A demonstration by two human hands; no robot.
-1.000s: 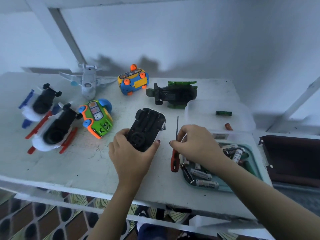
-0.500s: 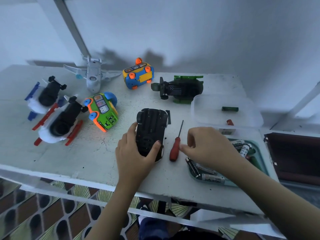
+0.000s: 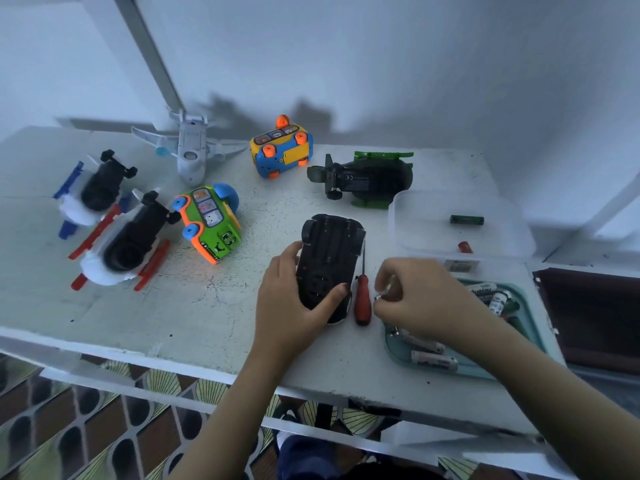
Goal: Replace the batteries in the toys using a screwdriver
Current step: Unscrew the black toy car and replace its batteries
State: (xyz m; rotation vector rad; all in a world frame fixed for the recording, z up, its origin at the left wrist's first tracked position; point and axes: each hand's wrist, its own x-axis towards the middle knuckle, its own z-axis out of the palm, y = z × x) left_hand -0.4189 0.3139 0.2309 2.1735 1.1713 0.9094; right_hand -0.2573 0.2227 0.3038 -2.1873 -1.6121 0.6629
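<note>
Toys: seven on the white table (image 3: 214, 323): two winged white-and-black toys (image 3: 128, 244), one white plane (image 3: 189, 150), one yellow-blue bus (image 3: 281, 150), one green bus (image 3: 211, 223), one dark green craft (image 3: 367, 178), one black car (image 3: 329, 251)
Clear box (image 3: 433, 233): far right of the table, holding one green battery (image 3: 466, 220) and one red piece (image 3: 465, 247) half hidden at the front wall
Teal tray (image 3: 474, 371): largely covered by the right forearm; about five batteries (image 3: 433, 362) show, the full count hidden
Black car: underside up near the front edge, lying flat; a second ago it was tipped up
Left hand (image 3: 291, 306): thumb and fingers wrapped round the car's near end
Right hand (image 3: 419, 299): fingertips pinching a small shiny piece (image 3: 381, 294), too small to name; a second ago it held the screwdriver
Screwdriver (image 3: 362, 299): one, red-handled, now lying just beside the car, its shaft hard to see against the car's edge
</note>
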